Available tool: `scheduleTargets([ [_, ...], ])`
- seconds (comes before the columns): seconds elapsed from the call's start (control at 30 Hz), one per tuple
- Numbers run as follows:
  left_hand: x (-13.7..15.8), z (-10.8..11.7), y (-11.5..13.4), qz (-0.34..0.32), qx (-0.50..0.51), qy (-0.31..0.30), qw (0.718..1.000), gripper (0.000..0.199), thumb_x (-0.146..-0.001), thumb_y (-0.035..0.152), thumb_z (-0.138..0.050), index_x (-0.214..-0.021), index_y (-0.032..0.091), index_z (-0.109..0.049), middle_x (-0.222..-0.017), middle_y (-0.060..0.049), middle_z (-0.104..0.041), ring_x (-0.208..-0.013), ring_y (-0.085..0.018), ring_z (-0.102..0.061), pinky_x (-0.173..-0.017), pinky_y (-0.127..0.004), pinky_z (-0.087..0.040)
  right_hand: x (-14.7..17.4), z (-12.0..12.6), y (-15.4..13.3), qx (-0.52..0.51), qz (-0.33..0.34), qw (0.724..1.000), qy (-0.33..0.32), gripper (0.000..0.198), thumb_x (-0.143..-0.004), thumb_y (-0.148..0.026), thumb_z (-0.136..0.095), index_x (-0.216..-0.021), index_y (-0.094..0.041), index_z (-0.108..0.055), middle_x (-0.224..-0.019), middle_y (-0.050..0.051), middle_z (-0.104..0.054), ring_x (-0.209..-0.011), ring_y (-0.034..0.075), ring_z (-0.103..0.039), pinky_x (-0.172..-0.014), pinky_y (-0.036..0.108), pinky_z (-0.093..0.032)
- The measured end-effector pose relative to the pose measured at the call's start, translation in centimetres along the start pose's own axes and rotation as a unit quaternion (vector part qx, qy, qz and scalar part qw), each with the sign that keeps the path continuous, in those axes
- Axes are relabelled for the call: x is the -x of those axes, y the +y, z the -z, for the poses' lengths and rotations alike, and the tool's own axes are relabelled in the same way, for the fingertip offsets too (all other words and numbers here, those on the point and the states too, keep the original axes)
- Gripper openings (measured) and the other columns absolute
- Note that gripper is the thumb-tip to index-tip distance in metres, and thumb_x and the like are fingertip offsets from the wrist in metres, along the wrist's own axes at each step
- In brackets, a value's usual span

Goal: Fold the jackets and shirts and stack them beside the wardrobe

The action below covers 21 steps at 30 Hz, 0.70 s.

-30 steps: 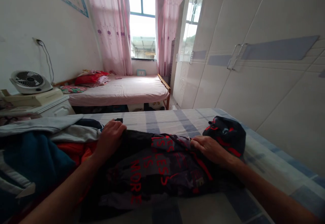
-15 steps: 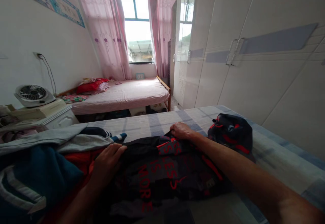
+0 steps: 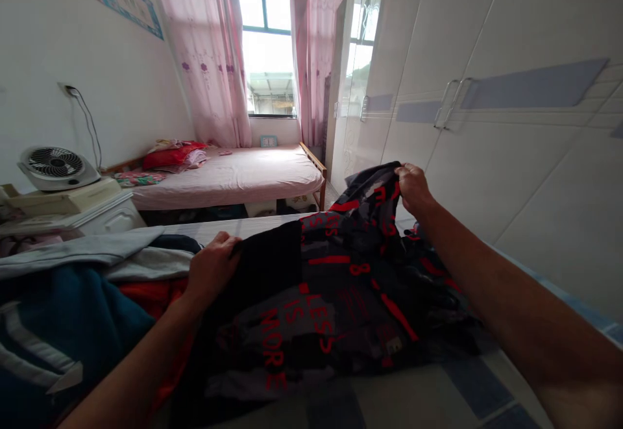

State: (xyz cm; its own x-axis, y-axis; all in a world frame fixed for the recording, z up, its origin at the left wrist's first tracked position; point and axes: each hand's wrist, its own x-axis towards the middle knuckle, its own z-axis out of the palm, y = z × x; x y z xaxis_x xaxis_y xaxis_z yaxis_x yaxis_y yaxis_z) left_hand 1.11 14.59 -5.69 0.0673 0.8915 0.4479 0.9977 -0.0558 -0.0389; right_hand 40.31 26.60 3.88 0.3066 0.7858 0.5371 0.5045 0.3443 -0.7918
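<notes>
Where the left forearm (image 3: pixel 141 351) and right forearm (image 3: pixel 496 286) slant inward from the lower corners of the frame, we see both hands on a dark, red-lettered garment (image 3: pixel 341 299), which occupies the lower centre above a blue-and-white bed cover (image 3: pixel 394 393). The left hand (image 3: pixel 214 261) lies left of centre, its back toward us and its knuckles bent; its fingers curl closed over the garment's plain black edge. Farther up, right of centre, the right hand (image 3: pixel 413 189) pinches a raised corner of the cloth, fingertips pressed together.

We trace the garment's long axis across the frame, from the black section at left to a bunched dark portion at right. Its upper layer rises obliquely to a peak at the right hand, and its printed words, "LESS IS MORE" (image 3: pixel 294 312), run down the frame with a slight tilt toward the right.

We cannot make out the left thumb. The right forearm covers part of the garment's right end, and at lower left the black fabric sinks into shadow, so that its border is hard to follow. A teal garment (image 3: pixel 82 325), beside orange cloth (image 3: pixel 150 296), is cut off by the left edge of the frame.
</notes>
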Motion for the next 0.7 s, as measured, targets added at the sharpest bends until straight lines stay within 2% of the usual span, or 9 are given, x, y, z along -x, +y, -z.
scheduleTargets([
  [0.07,-0.2,0.3,-0.2,0.001,0.004,0.013,1.0,0.028,-0.091,0.031,-0.039,-0.104,0.02,-0.061,-0.1,-0.005,-0.059,-0.078,-0.019,-0.062,-0.059,-0.027,-0.041,1.5,1.3,-0.5,-0.085,-0.033,0.996,-0.013,0.013,-0.073,-0.018,-0.04,-0.079,-0.02,-0.052,-0.064,-0.002,-0.053,-0.056,0.012,-0.052,-0.058,0.024,-0.047],
  [0.17,1.9,-0.5,-1.3,-0.074,0.017,0.036,0.996,0.029,-0.09,0.028,-0.042,-0.11,0.02,-0.061,-0.1,-0.006,-0.059,-0.084,-0.02,-0.06,-0.067,-0.028,-0.043,6.2,4.1,-0.1,-0.204,-0.068,0.974,-0.076,0.017,-0.066,-0.019,-0.051,-0.081,-0.02,-0.059,-0.071,-0.002,-0.06,-0.063,0.012,-0.057,-0.066,0.025,-0.05],
  [0.27,5.5,-1.9,-2.5,-0.156,0.041,0.002,0.987,0.03,-0.087,0.019,-0.044,-0.111,0.021,-0.063,-0.099,-0.007,-0.061,-0.087,-0.02,-0.06,-0.075,-0.03,-0.045,12.5,7.5,2.7,-0.177,-0.143,0.949,-0.22,0.023,-0.065,-0.022,-0.058,-0.087,-0.021,-0.065,-0.079,0.0,-0.067,-0.072,0.017,-0.063,-0.073,0.029,-0.052],
  [0.33,7.4,-2.6,-2.9,-0.171,0.06,-0.036,0.983,0.032,-0.085,0.014,-0.043,-0.107,0.023,-0.065,-0.097,-0.006,-0.063,-0.084,-0.019,-0.06,-0.073,-0.029,-0.046,16.0,9.3,5.1,-0.106,-0.198,0.908,-0.353,0.025,-0.063,-0.021,-0.062,-0.088,-0.02,-0.068,-0.082,0.001,-0.07,-0.078,0.019,-0.065,-0.076,0.031,-0.052],
  [0.37,8.0,-2.7,-3.1,-0.168,0.068,-0.049,0.982,0.033,-0.085,0.013,-0.042,-0.105,0.024,-0.066,-0.097,-0.006,-0.063,-0.083,-0.019,-0.06,-0.071,-0.029,-0.046,17.3,10.0,6.2,-0.084,-0.215,0.899,-0.372,0.025,-0.064,-0.022,-0.062,-0.088,-0.02,-0.068,-0.081,0.001,-0.07,-0.078,0.021,-0.065,-0.074,0.032,-0.053],
  [0.43,8.4,-2.6,-3.4,-0.152,0.074,-0.063,0.984,0.034,-0.084,0.014,-0.04,-0.1,0.024,-0.068,-0.096,-0.006,-0.064,-0.083,-0.02,-0.061,-0.071,-0.03,-0.047,18.3,10.7,7.6,-0.065,-0.238,0.905,-0.347,0.028,-0.065,-0.025,-0.062,-0.092,-0.02,-0.069,-0.08,0.001,-0.071,-0.076,0.022,-0.066,-0.072,0.033,-0.053],
  [0.53,7.5,-1.9,-3.2,-0.127,0.076,-0.114,0.982,0.031,-0.078,0.013,-0.041,-0.085,0.022,-0.07,-0.095,-0.007,-0.064,-0.086,-0.022,-0.062,-0.074,-0.033,-0.049,16.6,10.4,7.3,-0.116,-0.226,0.945,-0.207,0.033,-0.068,-0.027,-0.062,-0.101,-0.024,-0.067,-0.081,0.0,-0.071,-0.076,0.021,-0.067,-0.071,0.032,-0.053],
  [0.63,5.7,-0.9,-1.0,-0.119,0.14,-0.156,0.971,0.027,-0.073,0.019,-0.048,-0.087,0.022,-0.071,-0.106,-0.007,-0.064,-0.097,-0.024,-0.062,-0.085,-0.035,-0.049,13.5,8.8,4.5,-0.171,-0.129,0.968,-0.13,0.032,-0.072,-0.027,-0.06,-0.103,-0.025,-0.066,-0.091,0.0,-0.071,-0.086,0.021,-0.066,-0.079,0.033,-0.052],
  [0.7,4.4,0.1,2.3,-0.1,0.212,-0.134,0.963,0.04,-0.074,0.033,-0.056,-0.112,0.021,-0.065,-0.124,-0.009,-0.059,-0.112,-0.028,-0.057,-0.095,-0.039,-0.045,12.6,7.2,2.1,-0.143,-0.024,0.975,-0.165,0.026,-0.075,-0.024,-0.057,-0.098,-0.024,-0.068,-0.1,0.0,-0.07,-0.095,0.021,-0.063,-0.089,0.035,-0.048],
])
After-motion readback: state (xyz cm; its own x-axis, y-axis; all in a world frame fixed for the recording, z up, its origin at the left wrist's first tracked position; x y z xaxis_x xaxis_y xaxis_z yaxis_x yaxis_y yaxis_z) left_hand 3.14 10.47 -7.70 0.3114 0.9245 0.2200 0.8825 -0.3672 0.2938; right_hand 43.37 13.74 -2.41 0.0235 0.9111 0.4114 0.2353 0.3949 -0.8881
